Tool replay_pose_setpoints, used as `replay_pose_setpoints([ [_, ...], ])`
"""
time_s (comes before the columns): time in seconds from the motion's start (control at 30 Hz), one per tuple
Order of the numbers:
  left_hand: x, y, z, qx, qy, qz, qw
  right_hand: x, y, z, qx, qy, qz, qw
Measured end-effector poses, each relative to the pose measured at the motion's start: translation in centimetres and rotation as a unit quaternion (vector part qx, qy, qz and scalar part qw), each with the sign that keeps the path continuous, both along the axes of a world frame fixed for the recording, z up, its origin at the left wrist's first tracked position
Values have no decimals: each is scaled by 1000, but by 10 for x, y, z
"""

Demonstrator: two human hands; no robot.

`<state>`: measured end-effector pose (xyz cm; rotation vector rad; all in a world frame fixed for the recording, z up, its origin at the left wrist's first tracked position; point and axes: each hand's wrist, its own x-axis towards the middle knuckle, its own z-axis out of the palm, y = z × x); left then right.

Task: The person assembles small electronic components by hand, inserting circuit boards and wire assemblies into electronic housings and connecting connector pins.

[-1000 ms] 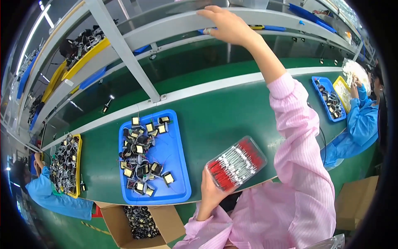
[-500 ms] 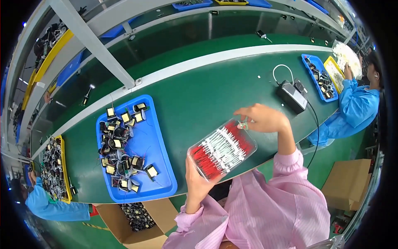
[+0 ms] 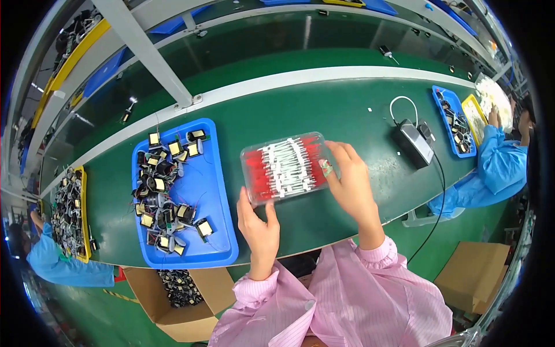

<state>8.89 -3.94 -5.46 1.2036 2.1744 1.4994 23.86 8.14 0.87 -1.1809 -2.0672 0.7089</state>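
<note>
The clear box of red and white parts lies on the green bench, just right of the blue tray, and it is the landmark here. The left hand grips the near left corner of the box, with the thumb on its front edge and the fingers curled under it. The right hand touches the right end of the box with open, spread fingers; whether it really pinches the wall, I cannot tell. The blue tray holds many small coils with yellow tape and thin wires. Well to the right of the box stands a black device with a white cable loop behind it and a black cable running off the bench edge. Far to the right of the box a person in a blue coat works at another blue tray. Below the box, under the bench edge, an open carton holds more dark coils.
</note>
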Motion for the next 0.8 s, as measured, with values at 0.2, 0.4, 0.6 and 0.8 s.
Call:
replay_pose_setpoints([
  [0.2, 16, -6, 1, -30, 69, -46, 996, -47, 0, -5, 178, -58, 112, 976],
  [0.4, 12, -22, 12, -18, 112, -97, 989, -63, 14, -16, 167, -112, 119, 972],
  [0.6, -10, -37, 52, -32, 188, -111, 975, -61, 23, -16, 105, -100, 156, 977],
  [0.8, -68, -14, 81, -146, 367, -65, 916, -61, 24, -9, 135, -123, 213, 960],
])
